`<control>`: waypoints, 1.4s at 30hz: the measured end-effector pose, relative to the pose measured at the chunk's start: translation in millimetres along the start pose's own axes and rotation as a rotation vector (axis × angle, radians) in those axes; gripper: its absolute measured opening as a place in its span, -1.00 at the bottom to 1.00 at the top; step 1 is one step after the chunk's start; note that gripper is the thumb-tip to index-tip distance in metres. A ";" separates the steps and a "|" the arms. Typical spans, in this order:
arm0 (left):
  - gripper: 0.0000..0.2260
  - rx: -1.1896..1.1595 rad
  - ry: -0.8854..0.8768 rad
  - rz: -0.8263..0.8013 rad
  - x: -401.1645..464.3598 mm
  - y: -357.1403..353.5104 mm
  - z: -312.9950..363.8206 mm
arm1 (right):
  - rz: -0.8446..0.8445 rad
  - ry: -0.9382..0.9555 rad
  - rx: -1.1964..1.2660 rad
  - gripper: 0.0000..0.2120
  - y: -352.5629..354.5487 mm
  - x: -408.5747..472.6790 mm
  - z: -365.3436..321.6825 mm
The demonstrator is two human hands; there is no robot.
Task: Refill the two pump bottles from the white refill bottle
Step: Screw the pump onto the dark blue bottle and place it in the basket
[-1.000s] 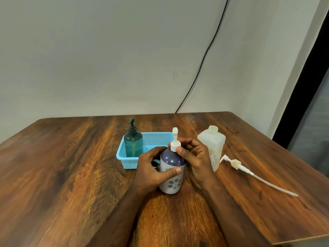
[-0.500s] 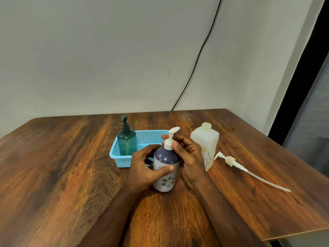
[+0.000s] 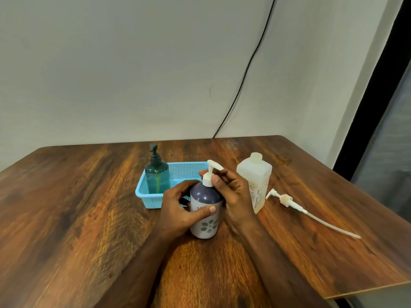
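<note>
A purple-and-white pump bottle (image 3: 205,227) with a flower print stands upright on the table in front of me. My left hand (image 3: 178,210) grips its body from the left. My right hand (image 3: 233,196) pinches the white pump collar (image 3: 208,180) at its neck, and the spout points right. The white refill bottle (image 3: 255,181) stands uncapped just right of my right hand. A green pump bottle (image 3: 157,176) stands in the left end of a light blue basket (image 3: 144,196) behind my left hand.
A loose white pump with a long dip tube (image 3: 295,205) lies on the wooden table (image 3: 66,218) to the right of the refill bottle. A black cable (image 3: 244,72) runs down the wall behind. The table's right edge is near.
The pump head has turned: its spout pointed away a second ago and now points right. My right fingers have shifted on the collar. The left hand keeps its grip on the bottle.
</note>
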State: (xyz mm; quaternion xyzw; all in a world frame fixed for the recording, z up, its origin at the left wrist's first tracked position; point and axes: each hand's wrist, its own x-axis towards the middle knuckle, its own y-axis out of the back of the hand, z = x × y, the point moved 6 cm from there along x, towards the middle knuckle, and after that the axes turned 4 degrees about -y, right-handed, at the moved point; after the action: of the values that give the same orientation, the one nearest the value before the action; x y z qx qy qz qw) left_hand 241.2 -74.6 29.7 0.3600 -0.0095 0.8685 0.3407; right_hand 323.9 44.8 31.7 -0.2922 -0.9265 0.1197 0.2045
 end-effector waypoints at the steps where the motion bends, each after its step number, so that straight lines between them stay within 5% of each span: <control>1: -0.52 -0.005 0.000 0.000 -0.3 -0.1 -0.1 | 0.023 0.009 -0.054 -0.79 0.1 0.2 -1.7; 7: -0.51 -0.016 0.009 -0.011 -1.8 -1.0 0.6 | 0.039 0.030 -0.077 -0.64 -3.8 1.1 1.6; 11: -0.49 -0.010 0.000 0.007 -0.4 0.7 2.3 | -0.044 0.021 0.062 -0.72 -4.6 -0.3 -0.4; 17: -0.52 -0.033 0.011 -0.005 -1.7 -1.3 0.0 | 0.078 0.043 -0.117 -0.54 -4.2 -0.2 -0.6; 23: -0.48 -0.008 0.003 0.002 0.2 -0.1 -0.3 | -0.002 0.016 0.014 -0.67 -4.8 -3.7 -1.5; 28: -0.49 -0.027 0.008 0.000 -2.1 -1.0 -0.5 | 0.075 0.039 -0.099 -0.48 -4.6 -2.1 0.5; 32: -0.46 -0.013 0.012 0.002 -0.5 0.2 -2.3 | -0.032 0.024 0.030 -0.67 -6.6 -3.9 -1.5; 37: -0.50 -0.029 0.026 0.004 -2.4 -1.4 -1.4 | 0.088 0.048 -0.103 -0.56 -4.6 -2.6 -2.4; 42: -0.46 -0.021 0.005 0.005 -0.6 0.4 -1.6 | -0.056 0.022 -0.022 -0.65 -9.4 -5.4 -2.7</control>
State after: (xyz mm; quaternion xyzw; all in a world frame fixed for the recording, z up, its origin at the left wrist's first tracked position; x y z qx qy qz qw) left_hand 240.3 -74.8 28.2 0.3541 -0.0185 0.8702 0.3421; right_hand 324.5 34.4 35.7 -0.2697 -0.9333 0.1004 0.2147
